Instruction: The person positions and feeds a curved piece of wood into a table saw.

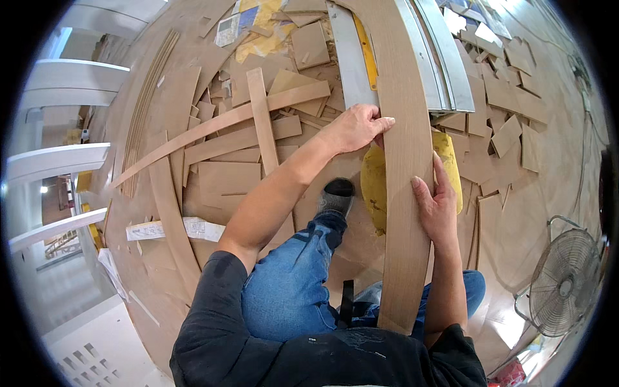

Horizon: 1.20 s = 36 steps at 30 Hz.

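Note:
A long wood-grain board (407, 193) runs lengthwise before me, from the far edge of the view down to my lap. My left hand (358, 129) pinches its left edge, thumb on top and fingers curled under. Closer to me, my right hand (440, 206) grips the right edge, its thumb lying on the face. Beneath the board a scuffed yellow object (375, 187) shows on both sides; its kind is hidden. Past my left hand, a flat metal rail (351, 64) and a yellow strip (365, 51) lie alongside the board.
Wood strips (219, 126) and offcuts lie in a heap at left, with more cut pieces (509, 97) at right. Silver metal rails (445, 58) stand beyond the board. A round floor fan (564, 284) is at lower right, white railing slats (61, 158) at far left.

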Motion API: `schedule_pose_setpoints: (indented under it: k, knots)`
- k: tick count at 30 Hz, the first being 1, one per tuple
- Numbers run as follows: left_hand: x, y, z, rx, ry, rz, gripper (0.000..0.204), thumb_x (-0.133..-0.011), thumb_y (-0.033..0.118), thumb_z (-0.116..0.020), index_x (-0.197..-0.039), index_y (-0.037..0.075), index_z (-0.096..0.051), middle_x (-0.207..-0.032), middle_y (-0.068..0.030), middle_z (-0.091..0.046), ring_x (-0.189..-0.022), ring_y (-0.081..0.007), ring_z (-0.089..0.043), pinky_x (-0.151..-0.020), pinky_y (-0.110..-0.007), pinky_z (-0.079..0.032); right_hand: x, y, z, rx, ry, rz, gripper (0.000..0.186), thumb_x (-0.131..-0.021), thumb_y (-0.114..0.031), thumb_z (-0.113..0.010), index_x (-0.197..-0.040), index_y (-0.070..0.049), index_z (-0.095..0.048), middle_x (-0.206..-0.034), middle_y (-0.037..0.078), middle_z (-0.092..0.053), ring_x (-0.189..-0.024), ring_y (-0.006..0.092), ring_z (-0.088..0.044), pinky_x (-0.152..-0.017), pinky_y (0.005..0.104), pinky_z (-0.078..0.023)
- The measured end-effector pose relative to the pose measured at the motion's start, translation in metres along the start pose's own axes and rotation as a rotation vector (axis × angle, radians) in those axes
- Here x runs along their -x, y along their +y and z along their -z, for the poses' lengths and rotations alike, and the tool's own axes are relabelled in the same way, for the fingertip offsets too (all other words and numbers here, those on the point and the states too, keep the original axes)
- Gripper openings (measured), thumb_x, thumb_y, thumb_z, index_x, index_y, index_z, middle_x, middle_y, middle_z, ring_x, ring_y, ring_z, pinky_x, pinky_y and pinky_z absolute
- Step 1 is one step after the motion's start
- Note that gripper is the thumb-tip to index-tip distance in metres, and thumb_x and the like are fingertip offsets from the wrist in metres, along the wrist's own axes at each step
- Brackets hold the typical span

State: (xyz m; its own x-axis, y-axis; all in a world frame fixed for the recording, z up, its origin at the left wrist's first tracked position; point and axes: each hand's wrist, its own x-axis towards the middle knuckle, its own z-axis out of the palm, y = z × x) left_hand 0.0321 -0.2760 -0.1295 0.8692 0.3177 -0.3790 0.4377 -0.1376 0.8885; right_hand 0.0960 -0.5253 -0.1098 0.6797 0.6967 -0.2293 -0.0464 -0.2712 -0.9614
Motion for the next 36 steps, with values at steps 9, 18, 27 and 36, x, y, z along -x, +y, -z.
schedule_pose_setpoints:
  k: [9,18,27,36]
  knots:
    - [0.001,-0.001,0.001,0.003,0.008,-0.002,0.043,-0.101,0.035,-0.061,-0.095,-0.007,-0.070,-0.081,-0.0128,-0.074,-0.075,-0.0174,-0.070,-0.070,-0.033,-0.054,0.000,0.002,-0.001,0.062,0.010,-0.032,0.064,-0.100,-0.018,-0.064,-0.153,0.004,-0.036,-0.140,0.023,-0.058,-0.124,0.0251,-0.061,-0.103,0.0350,-0.050]
    - [0.005,0.005,0.002,0.000,-0.011,0.007,0.041,-0.102,0.032,-0.060,-0.096,-0.007,-0.069,-0.080,-0.0120,-0.073,-0.073,-0.0162,-0.069,-0.069,-0.033,-0.053,0.001,0.005,-0.002,0.061,0.020,-0.031,0.065,-0.099,-0.017,-0.065,-0.153,0.005,-0.037,-0.139,0.024,-0.058,-0.124,0.0256,-0.061,-0.102,0.0352,-0.050]
    - [0.007,0.009,0.003,-0.015,-0.001,0.021,0.041,-0.102,0.031,-0.061,-0.096,-0.009,-0.068,-0.081,-0.0134,-0.073,-0.076,-0.0177,-0.071,-0.072,-0.033,-0.055,0.002,-0.004,-0.003,0.091,0.010,-0.074,0.064,-0.100,-0.019,-0.065,-0.153,0.004,-0.036,-0.138,0.024,-0.058,-0.123,0.0264,-0.061,-0.102,0.0363,-0.051]
    - [-0.004,0.008,0.005,0.094,0.015,-0.012,0.038,-0.102,0.029,-0.060,-0.096,-0.008,-0.068,-0.083,-0.0127,-0.074,-0.075,-0.0167,-0.072,-0.069,-0.031,-0.055,-0.013,-0.014,0.004,0.061,-0.018,-0.054,0.065,-0.100,-0.019,-0.064,-0.153,0.005,-0.036,-0.136,0.023,-0.060,-0.119,0.0242,-0.063,-0.099,0.0357,-0.052]
